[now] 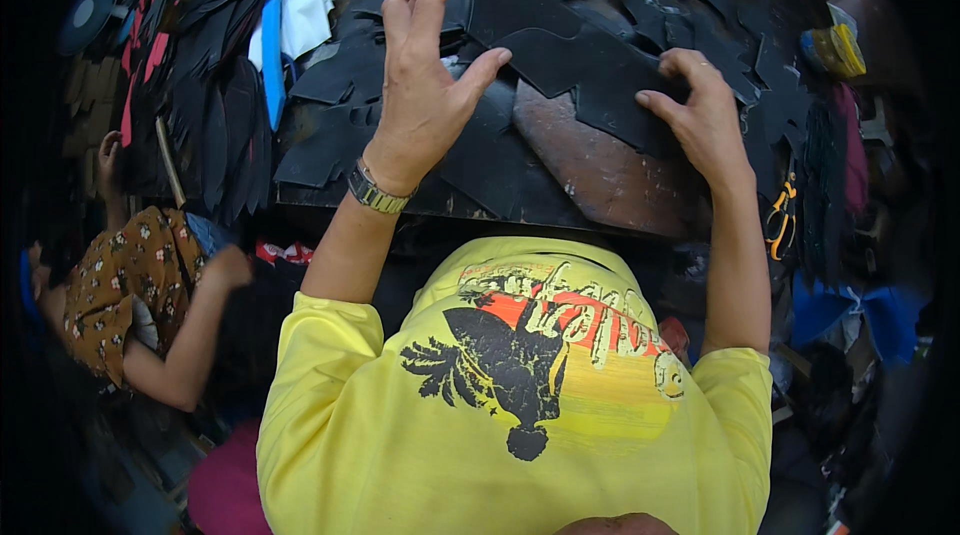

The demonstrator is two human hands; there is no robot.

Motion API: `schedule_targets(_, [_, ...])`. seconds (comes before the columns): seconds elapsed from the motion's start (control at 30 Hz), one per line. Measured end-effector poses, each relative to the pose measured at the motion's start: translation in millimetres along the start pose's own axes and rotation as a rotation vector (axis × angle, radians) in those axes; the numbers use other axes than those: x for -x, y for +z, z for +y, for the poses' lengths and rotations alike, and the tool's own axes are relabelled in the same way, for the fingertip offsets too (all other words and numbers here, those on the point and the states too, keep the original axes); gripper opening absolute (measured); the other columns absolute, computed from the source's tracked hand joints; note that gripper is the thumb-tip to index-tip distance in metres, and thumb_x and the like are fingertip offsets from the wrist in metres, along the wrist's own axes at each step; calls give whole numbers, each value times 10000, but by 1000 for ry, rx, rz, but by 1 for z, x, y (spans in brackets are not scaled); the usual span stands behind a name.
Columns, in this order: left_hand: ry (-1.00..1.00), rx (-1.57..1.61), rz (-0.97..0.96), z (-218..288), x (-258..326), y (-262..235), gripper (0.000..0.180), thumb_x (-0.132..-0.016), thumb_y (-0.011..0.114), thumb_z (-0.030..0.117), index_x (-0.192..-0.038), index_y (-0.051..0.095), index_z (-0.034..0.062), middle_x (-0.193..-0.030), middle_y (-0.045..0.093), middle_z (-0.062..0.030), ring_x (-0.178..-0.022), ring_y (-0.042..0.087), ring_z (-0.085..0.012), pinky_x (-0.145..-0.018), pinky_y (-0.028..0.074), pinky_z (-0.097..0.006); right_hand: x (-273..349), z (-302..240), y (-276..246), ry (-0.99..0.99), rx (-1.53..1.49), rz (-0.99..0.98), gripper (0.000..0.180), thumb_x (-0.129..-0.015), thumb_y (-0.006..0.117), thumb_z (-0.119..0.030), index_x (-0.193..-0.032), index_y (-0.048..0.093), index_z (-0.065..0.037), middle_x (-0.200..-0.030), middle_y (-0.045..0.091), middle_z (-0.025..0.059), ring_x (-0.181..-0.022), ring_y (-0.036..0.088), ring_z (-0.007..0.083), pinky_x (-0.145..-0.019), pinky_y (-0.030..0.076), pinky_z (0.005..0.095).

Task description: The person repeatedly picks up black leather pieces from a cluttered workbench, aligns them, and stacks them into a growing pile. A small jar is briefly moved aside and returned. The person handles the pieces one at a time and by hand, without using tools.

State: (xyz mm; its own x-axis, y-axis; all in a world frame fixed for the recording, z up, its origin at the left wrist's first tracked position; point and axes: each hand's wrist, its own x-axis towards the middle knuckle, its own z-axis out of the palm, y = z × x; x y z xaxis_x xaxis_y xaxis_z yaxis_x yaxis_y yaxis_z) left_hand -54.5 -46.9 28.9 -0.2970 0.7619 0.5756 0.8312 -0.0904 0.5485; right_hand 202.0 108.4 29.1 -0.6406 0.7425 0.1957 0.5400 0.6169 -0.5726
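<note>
While the left hand (pixel 428 85) reaches with fingers and thumb spread at the left end of a notched black sheet (pixel 610 70), the right hand (pixel 702 115) is half curled over its right side, thumb and forefinger parted; neither visibly grips anything, and I cannot tell whether they touch it. The sheet lies just beyond a bare brown patch of the table (pixel 600 160), among other angular black pieces (pixel 320 163). The work looks partway along, I would judge: long rounded black pieces (pixel 215 130) hang bunched at the left, seemingly already shaped, while the sheets near the hands appear yet to be dealt with, and orange-handled cutters (pixel 783 215) rest untouched at the right. Dark overlaps blur one piece into another, some right-hand fingers are hidden, and the table's far edge is cut off
</note>
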Motion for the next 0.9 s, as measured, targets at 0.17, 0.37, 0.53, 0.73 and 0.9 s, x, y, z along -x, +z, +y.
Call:
schedule_targets(0.17, [-139,228,-75,14,27,13,809,-806,849,178,-1514,461,115,-1539,343,-178,-1416,416,-344,-1123,413,-441,-2,7,4,83,-6,-53,355,-757,847,-166,-1032,683,-12,-1055,699,131,-1029,633,312,-899,493,395])
schedule_targets(0.37, [-567,889,-55,22,52,29,927,-885,756,15,-1618,188,22,-1661,206,-167,-1563,187,-324,-1250,214,-475,0,-2,4,-178,35,73,284,-741,822,-68,-931,622,-1,-919,626,122,-911,611,325,-821,497,392])
schedule_targets(0.53, [-658,1171,128,23,56,34,842,-909,686,-26,-1611,221,14,-1634,321,-172,-1543,272,-290,-1246,248,-441,23,-31,-10,-506,-64,107,283,-692,774,71,-896,597,-15,-889,625,126,-834,639,332,-733,510,410])
schedule_targets(0.73, [-774,1476,158,-7,54,19,765,-897,755,77,-1556,366,89,-1516,488,-155,-1424,468,-275,-1174,399,-436,47,-51,-25,-389,-452,79,374,-760,744,59,-1116,666,-27,-923,658,126,-863,663,334,-767,532,408])
schedule_targets(0.9, [-435,1597,-34,12,50,27,774,-934,719,291,-1578,333,100,-1576,391,-221,-1473,384,-370,-1193,356,-518,57,-53,-20,-325,-359,68,415,-864,713,18,-1273,663,-31,-963,662,155,-879,678,338,-783,535,409])
